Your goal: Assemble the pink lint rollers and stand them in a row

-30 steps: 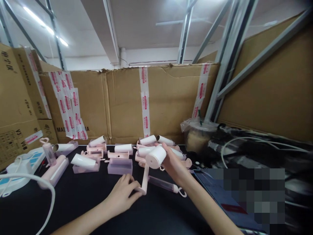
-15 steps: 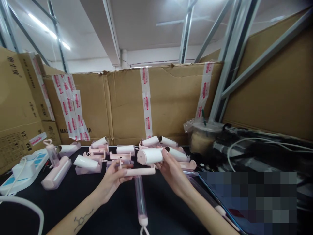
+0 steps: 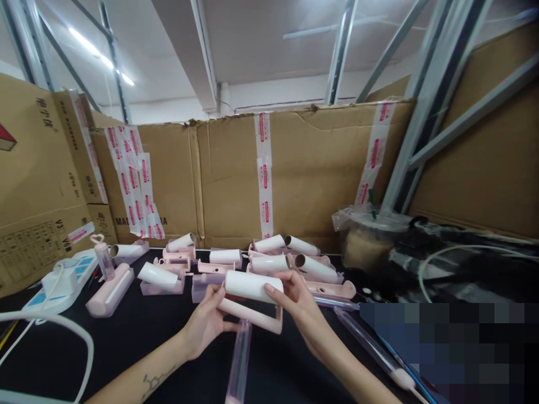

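Note:
My left hand (image 3: 202, 321) is closed on the left end of a pink lint roller frame (image 3: 252, 316) above the black tabletop. With thumb and fingers, my right hand (image 3: 301, 306) grips a white lint roll (image 3: 249, 285) by its right end. The roll lies lengthwise along the frame, its left end at my left fingertips; whether it is fully seated I cannot tell. A clear handle tube (image 3: 240, 359) points down toward me below the frame. Behind my hands, several white rolls (image 3: 269, 262) rest on pink frames and clear covers (image 3: 162, 285).
At left are a pink lint roller (image 3: 110, 289) and a power strip (image 3: 63, 297) with a white cable. A drink cup (image 3: 364, 247) and dark plastic bags stand at right, near a clear handle (image 3: 374, 348) and a blurred-out screen. Cardboard walls (image 3: 227, 179) enclose the back.
The white roll has moved left and down onto the pink frame, and its left end now meets my left fingers. The frame has tilted. The whole view has shifted slightly.

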Demonstrator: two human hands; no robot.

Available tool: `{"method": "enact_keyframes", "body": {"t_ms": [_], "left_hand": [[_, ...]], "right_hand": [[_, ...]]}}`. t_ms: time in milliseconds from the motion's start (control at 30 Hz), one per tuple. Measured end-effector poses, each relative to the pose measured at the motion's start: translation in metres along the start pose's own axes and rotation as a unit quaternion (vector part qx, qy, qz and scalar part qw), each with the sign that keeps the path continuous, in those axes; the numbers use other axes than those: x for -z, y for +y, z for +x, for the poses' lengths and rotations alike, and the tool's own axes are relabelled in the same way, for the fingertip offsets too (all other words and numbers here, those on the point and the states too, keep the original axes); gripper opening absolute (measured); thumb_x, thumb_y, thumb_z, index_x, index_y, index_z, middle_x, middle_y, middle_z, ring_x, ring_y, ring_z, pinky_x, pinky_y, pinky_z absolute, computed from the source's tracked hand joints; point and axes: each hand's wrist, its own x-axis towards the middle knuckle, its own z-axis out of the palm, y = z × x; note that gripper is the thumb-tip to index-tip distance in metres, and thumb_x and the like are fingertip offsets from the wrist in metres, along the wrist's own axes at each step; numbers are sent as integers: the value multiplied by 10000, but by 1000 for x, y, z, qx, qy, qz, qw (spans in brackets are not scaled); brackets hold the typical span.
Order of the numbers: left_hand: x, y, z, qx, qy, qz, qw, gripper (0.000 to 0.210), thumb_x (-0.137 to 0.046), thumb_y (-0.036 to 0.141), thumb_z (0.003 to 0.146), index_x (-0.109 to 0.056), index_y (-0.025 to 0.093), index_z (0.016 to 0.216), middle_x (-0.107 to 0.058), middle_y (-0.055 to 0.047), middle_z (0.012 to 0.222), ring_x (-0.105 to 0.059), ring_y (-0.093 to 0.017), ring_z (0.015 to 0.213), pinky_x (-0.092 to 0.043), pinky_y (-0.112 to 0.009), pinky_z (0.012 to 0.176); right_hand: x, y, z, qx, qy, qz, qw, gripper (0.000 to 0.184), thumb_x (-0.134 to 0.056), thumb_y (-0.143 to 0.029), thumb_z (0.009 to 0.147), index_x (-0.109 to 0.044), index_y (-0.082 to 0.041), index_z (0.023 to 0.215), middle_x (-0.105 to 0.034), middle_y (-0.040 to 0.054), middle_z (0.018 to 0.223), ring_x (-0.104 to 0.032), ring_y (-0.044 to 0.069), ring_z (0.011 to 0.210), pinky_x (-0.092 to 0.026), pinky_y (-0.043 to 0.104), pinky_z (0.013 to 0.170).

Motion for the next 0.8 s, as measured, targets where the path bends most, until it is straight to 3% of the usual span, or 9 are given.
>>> {"method": "enact_keyframes", "body": {"t_ms": [167,233,367,600,700,800], "left_hand": [[3,-3,1,-22,-10,-9,1000,140,-465,310,872,-460,191,797,-573,-30,884,-563,-177,801,-527,-408,672],[2,-1,0,-21,-1,-8,1000,101,-467,302,868,-479,209,906,-572,-33,905,-570,-179,799,-531,-399,660],[1,5,-2,-1,14,24,1000,307,-501,311,841,-430,230,1129,-577,-62,961,-587,-183,774,-536,-367,629],[1,4,-2,52,92,96,990,330,-557,465,773,-467,211,963,-602,-45,798,-621,-218,656,-526,-358,511],[1,5,-1,53,117,91,987,340,-588,462,748,-484,210,953,-610,-42,793,-635,-237,674,-525,-357,521],[2,7,-1,69,126,80,986,378,-603,452,733,-512,194,994,-632,-68,837,-643,-253,713,-525,-355,540]], "right_hand": [[1,2,0,-17,-16,-16,1000,378,-699,-458,654,-442,-216,790,-565,-9,751,-540,165,720,-434,250,573],[1,6,2,-23,-33,-20,999,382,-688,-468,663,-429,-221,794,-548,-10,749,-532,166,712,-450,250,534],[-1,18,2,-7,-64,-45,997,369,-669,-449,692,-387,-226,777,-507,-15,763,-517,152,675,-442,233,470],[-12,15,-10,60,-95,-109,988,355,-708,-423,659,-486,-208,835,-541,3,817,-535,174,772,-441,273,658],[-11,10,-9,19,-106,-39,993,374,-631,-532,696,-539,-202,849,-563,14,817,-542,174,753,-440,269,633],[-8,10,-8,-76,-139,-13,987,409,-597,-578,703,-540,-173,676,-517,-20,619,-483,117,559,-391,225,518]]}}
